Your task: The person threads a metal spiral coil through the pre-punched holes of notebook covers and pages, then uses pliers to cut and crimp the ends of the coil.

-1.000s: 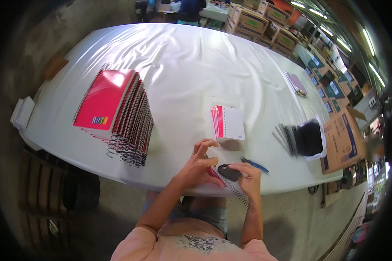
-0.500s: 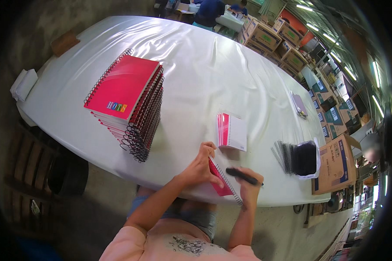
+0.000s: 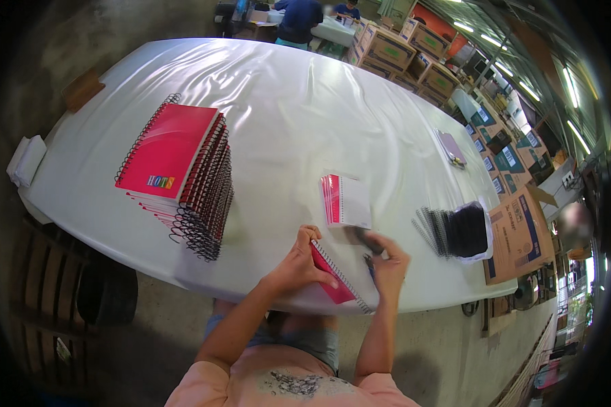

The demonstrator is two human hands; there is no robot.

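Observation:
My left hand (image 3: 299, 266) grips a small red notebook (image 3: 334, 290) at the table's near edge, thumb pressed on its cover. A wire coil (image 3: 339, 273) runs along the notebook's right edge, and its loose end sticks out past the near corner. Just right of the notebook, apart from it, my right hand (image 3: 390, 268) is closed round a dark hand tool (image 3: 368, 239). Two dark parts of the tool show, one above and one below the fingers, but blur hides its exact kind. Beyond both hands lies a short stack of small red-and-white spiral notebooks (image 3: 349, 203).
A tall stack of larger red spiral notebooks (image 3: 166, 152) stands at left on the white-covered table (image 3: 271, 136). Loose dark coils (image 3: 429, 227) lie at right beside a container of black coils (image 3: 470, 232). A cardboard box (image 3: 519, 237) stands beyond; people work at the back.
The right hand has turned the tool, and it no longer points across the notebook's coil. The left hand still holds the notebook. The whole view has shifted slightly.

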